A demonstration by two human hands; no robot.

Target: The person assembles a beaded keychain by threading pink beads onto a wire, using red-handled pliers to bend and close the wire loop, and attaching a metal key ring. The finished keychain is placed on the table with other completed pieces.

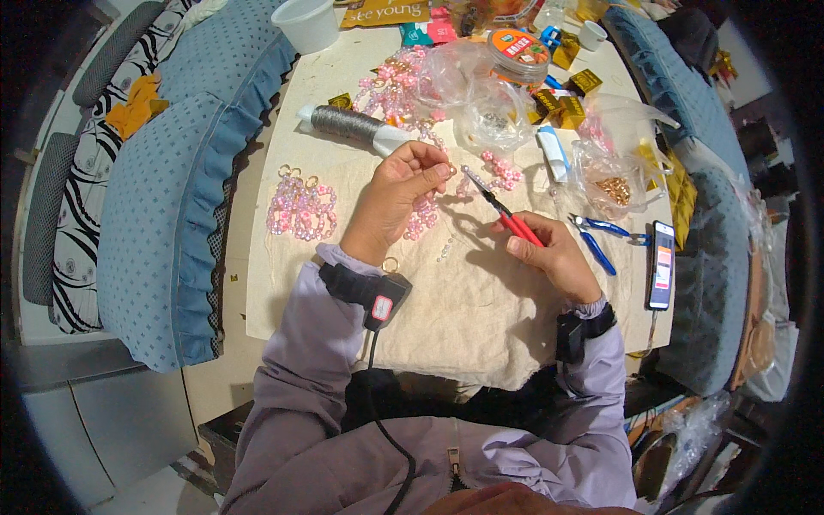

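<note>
I see the left hand (396, 193) with its thumb and forefinger pinched together on a small gold ring (452, 170), held out toward the right hand. My right hand (547, 249) is curled round red-handled pliers (521, 229), whose dark nose points up and leftward to a short beaded piece (465, 183) just beside the left fingertips; I can't tell whether the nose grips it. Beyond the plier tip I have a pink bead cluster (500, 169), and a pink strand (422, 219) lies just right of the left palm. Well to the left of that hand sits a group of finished-looking beaded loops (300, 209) with gold rings, and beyond it lies a spool of grey thread (346, 125). Near the left wrist, another gold hoop (391, 264) rests on the cream cloth (472, 330). Just right of the right hand I make out blue-handled cutters (598, 254), then a phone (660, 266) farther out. Past both hands stands a round tub (518, 53).
</note>
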